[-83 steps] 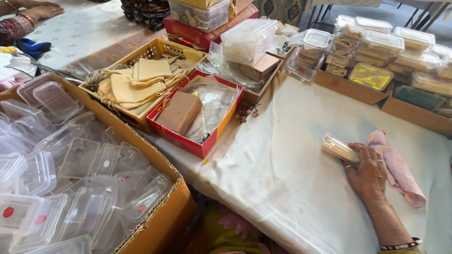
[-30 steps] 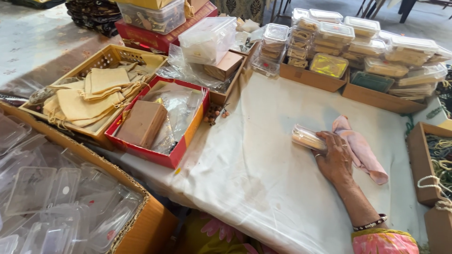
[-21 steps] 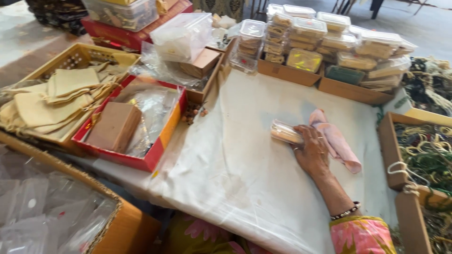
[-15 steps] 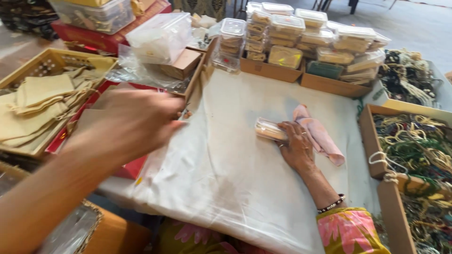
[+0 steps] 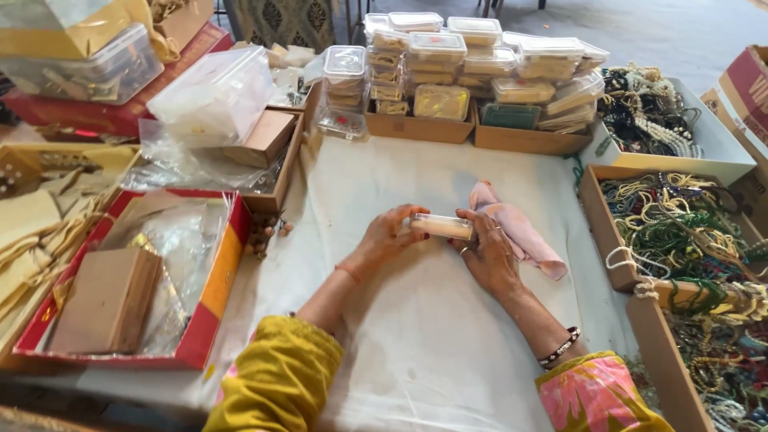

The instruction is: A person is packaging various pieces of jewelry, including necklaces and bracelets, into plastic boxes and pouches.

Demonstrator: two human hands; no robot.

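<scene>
Both hands, left hand [image 5: 386, 238] and right hand [image 5: 488, 254], grip a clear box [image 5: 442, 226], contents seemingly pale.

**Counts on the packing table**

Two hands are seen, the left hand [image 5: 382, 240] and the right hand [image 5: 490, 254], and one small clear plastic box [image 5: 442, 226] is held between them. One folded pink cloth [image 5: 518, 230] is counted just beside it. One white table cover [image 5: 416, 320] is spread beneath. One red tray [image 5: 210, 312] is seen at the left, with one brown box [image 5: 104, 300] laid in it. One large clear lidded tub [image 5: 214, 96] is counted behind that. Two cardboard trays of stacked clear containers [image 5: 480, 60] are lined up at the back; the containers themselves cannot be counted exactly. One beaded bracelet [image 5: 560, 349] is worn on the right wrist.
</scene>
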